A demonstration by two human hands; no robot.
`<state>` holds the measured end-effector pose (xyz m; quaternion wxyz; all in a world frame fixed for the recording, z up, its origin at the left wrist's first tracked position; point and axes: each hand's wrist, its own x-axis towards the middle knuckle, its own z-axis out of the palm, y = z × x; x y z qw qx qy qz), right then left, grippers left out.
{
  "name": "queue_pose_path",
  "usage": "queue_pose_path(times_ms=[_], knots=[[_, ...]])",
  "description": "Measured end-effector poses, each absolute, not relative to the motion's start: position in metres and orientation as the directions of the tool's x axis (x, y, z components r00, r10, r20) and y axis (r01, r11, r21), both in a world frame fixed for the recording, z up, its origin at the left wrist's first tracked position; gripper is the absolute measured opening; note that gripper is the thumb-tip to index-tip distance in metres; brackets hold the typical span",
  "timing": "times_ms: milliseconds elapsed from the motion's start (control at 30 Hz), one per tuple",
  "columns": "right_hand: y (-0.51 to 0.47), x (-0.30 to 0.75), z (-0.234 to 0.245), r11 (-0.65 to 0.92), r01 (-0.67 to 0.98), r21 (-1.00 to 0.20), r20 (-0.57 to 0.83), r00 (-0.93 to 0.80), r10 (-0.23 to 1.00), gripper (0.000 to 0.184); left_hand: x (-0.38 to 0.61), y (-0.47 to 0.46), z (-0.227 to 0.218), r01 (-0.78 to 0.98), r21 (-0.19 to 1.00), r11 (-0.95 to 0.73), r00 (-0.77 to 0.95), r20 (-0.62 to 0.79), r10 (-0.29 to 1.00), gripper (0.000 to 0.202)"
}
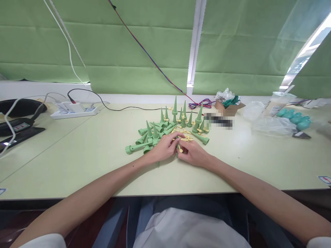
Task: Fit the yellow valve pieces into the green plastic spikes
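Note:
My left hand (166,147) and my right hand (193,153) meet at the near side of a pile of green plastic plant-watering spikes (139,147). Between them is one green spike, mostly covered by fingers, with a small yellow valve (180,149) showing. The fingers of both hands are closed around it, thumbs and forefingers pinched in close. Several finished-looking spikes (198,119) stand upright behind the hands, some with yellow valves on them. Loose yellow valves (186,137) lie just beyond my fingertips.
A white power strip (74,112) with cables lies at the left, near a black device (18,125). At the back right are a small cardboard box (229,108), a drink cup (276,103), plastic bags (271,125) and teal bulb-shaped items (296,119). The table's front edge runs below my forearms.

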<state>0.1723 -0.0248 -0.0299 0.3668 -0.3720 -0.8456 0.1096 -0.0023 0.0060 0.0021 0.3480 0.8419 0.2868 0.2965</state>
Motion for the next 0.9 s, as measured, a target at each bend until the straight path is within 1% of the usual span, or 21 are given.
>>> queue_pose_path(times_ms=[400, 733, 900], knots=[[-0.0254, 0.1718, -0.0284, 0.695, 0.534, -0.482, 0.531, -0.452, 0.716, 0.024, -0.0020, 0.0069, 0.0006, 0.277, 0.754, -0.596, 0.656, 0.304, 0.691, 0.031], [-0.0250, 0.1715, -0.0275, 0.692, 0.540, -0.478, 0.526, -0.455, 0.718, 0.025, -0.0019, 0.0051, 0.0041, 0.278, 0.757, -0.591, 0.661, 0.295, 0.690, 0.032], [-0.0248, 0.1720, -0.0291, 0.690, 0.557, -0.463, 0.538, -0.442, 0.718, 0.025, -0.0019, 0.0058, 0.0033, 0.297, 0.740, -0.603, 0.665, 0.294, 0.687, 0.033]])
